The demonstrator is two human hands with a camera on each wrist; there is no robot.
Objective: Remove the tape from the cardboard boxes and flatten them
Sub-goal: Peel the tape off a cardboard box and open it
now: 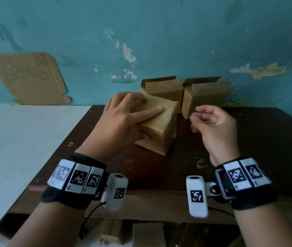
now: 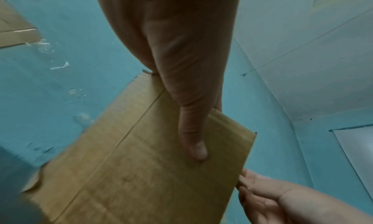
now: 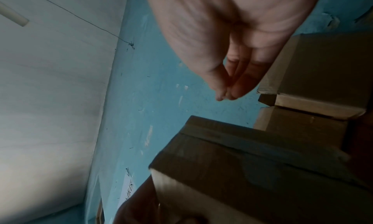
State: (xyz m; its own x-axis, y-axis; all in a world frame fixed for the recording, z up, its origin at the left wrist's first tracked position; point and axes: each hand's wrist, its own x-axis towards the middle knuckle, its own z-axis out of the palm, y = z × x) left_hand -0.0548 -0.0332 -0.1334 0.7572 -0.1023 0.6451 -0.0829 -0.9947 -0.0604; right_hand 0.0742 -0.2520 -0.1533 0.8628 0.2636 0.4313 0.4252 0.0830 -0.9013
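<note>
A closed brown cardboard box [image 1: 161, 129] stands on the dark wooden table [image 1: 257, 143]. My left hand [image 1: 147, 120] holds it at its near left corner. The index finger [image 2: 193, 141] lies straight across the top, the other fingers curl over the far edge, and the thumb presses the near side. My right hand [image 1: 194, 120] hovers just right of the box with curled fingers, thumb and fingertips [image 3: 224, 95] pinched together. No tape can be made out between them. The top of the box [image 2: 141, 163] shows a flap seam; its side [image 3: 242, 163] lies in shadow.
Two more boxes with open flaps [image 1: 163, 90] [image 1: 204, 97] stand behind, against the teal wall. A flattened cardboard sheet [image 1: 29, 79] leans on the wall at the left, above a white surface [image 1: 25, 139]. More cardboard [image 1: 147, 234] sits under the table.
</note>
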